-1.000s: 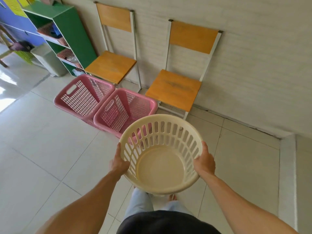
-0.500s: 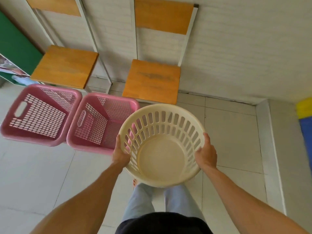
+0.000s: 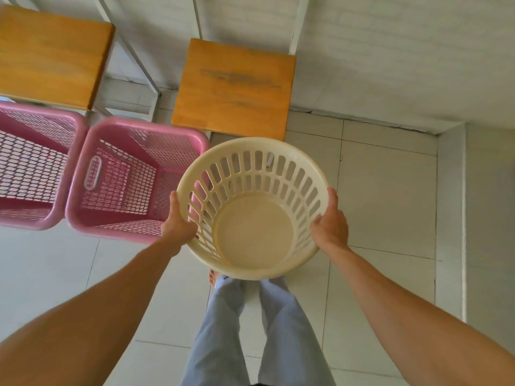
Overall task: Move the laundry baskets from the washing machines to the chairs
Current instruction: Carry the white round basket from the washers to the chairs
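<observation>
Cream basket (image 3: 252, 207) is up in the air w/ both my hands clamped on its rim, left hand (image 3: 178, 224) and right hand (image 3: 330, 222) on opposite sides, just short of the right chair (image 3: 234, 87). I'd keep it level (it's empty), then set it square on the seat, clear of the pink baskets (image 3: 133, 176) on the floor.

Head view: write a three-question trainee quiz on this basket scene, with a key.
1. True or false: the cream basket holds laundry.
2. Which hands grip its rim? A) left hand only B) right hand only C) both
3. Fill in: the two pink baskets stand on the ____, in front of the chairs.

Key: 1 false, it is empty; 2 C; 3 floor.
</observation>
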### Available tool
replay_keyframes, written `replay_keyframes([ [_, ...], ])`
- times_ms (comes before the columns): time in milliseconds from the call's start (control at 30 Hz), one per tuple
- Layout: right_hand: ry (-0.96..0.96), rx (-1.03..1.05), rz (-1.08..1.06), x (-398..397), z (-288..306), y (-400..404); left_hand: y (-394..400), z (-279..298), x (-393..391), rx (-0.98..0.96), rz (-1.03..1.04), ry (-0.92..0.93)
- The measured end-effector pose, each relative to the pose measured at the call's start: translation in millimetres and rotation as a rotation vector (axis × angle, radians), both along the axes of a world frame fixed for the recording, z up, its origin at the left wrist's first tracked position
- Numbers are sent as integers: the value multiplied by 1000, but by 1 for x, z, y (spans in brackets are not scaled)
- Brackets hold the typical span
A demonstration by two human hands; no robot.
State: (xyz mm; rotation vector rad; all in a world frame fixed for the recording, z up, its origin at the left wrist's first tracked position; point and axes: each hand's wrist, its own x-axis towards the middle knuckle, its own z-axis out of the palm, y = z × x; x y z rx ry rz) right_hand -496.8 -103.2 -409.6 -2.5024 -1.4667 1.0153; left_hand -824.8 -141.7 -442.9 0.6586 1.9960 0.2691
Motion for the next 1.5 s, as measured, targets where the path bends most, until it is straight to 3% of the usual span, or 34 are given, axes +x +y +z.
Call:
replay_keyframes([
  [100,0,-39,-27,10,-34,17,9,-20,10,-11,25,-24],
  [200,23,-169,-74,22,-80,33,12,-50,23,-20,9,65],
  [400,-39,-358,-125,39,-160,46,16,-127,39,100,-68,145],
  [533,7,-353,-251,44,-208,50,27,-171,44,158,-107,215],
  [700,56,-314,-308,33,-260,63,25,-229,37,126,-17,162],
  [1067,34,-170,-220,-2,-336,85,5,-319,23,180,-56,245],
  [1500,-200,-322,189,-2,-346,87,-5,-334,25,22,-21,276],
])
